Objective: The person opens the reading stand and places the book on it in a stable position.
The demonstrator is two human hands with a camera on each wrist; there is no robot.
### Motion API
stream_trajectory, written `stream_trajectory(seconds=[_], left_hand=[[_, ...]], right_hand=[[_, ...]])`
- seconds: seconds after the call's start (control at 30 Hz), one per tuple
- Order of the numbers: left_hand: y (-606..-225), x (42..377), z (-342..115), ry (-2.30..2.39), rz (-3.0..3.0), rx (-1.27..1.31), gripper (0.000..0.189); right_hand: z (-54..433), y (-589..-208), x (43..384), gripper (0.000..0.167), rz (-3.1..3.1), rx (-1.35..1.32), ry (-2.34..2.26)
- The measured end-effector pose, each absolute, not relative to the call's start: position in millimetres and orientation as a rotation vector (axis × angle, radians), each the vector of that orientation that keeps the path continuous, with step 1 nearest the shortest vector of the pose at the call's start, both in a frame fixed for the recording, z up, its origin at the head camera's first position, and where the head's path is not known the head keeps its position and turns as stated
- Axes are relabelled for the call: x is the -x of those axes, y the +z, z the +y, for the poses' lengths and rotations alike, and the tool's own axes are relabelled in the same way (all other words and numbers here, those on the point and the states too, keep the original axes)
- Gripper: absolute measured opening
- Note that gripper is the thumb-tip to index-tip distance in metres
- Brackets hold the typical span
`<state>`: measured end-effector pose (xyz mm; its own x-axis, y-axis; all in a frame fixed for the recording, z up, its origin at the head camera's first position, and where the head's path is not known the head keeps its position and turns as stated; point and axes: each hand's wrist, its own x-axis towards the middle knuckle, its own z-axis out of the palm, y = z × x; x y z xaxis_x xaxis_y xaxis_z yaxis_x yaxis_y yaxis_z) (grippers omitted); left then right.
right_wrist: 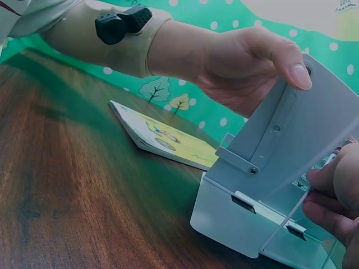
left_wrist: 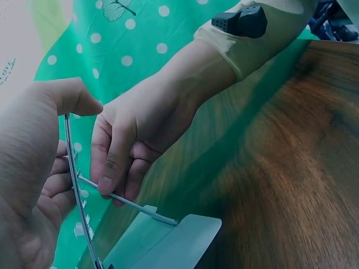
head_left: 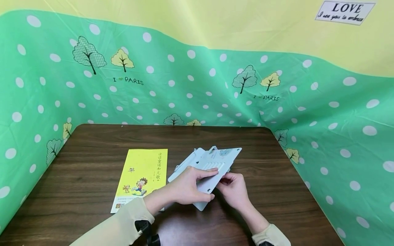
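A pale folding book stand (head_left: 220, 162) of thin panels is held tilted over the middle of the table. My left hand (head_left: 192, 184) grips its lower left edge, thumb on one side and fingers on the other. From behind the panel, my right hand (head_left: 234, 191) pinches a thin wire rod (left_wrist: 137, 205) between thumb and fingers. In the right wrist view, the rod runs down to the hinged base plate (right_wrist: 224, 213), and a riveted strip with a small wire loop (right_wrist: 225, 147) shows on the panel's back.
A yellow children's book (head_left: 144, 171) lies on the dark wooden table (head_left: 77, 191), left of the stand and partly behind my left forearm. A green and yellow dotted cloth (head_left: 191, 89) hangs around the table's back and sides.
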<state>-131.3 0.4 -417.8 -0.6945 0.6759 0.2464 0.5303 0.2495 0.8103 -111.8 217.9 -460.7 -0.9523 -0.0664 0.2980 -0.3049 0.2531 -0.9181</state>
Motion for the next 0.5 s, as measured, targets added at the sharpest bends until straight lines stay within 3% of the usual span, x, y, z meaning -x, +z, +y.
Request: stream_trajectory(seconds=[0.5], left_hand=[[-412, 139, -10, 1.417, 2.202, -1.195, 0.072]], right_hand=[[221, -454, 101, 0.012, -2.268, -0.295, 1.792]])
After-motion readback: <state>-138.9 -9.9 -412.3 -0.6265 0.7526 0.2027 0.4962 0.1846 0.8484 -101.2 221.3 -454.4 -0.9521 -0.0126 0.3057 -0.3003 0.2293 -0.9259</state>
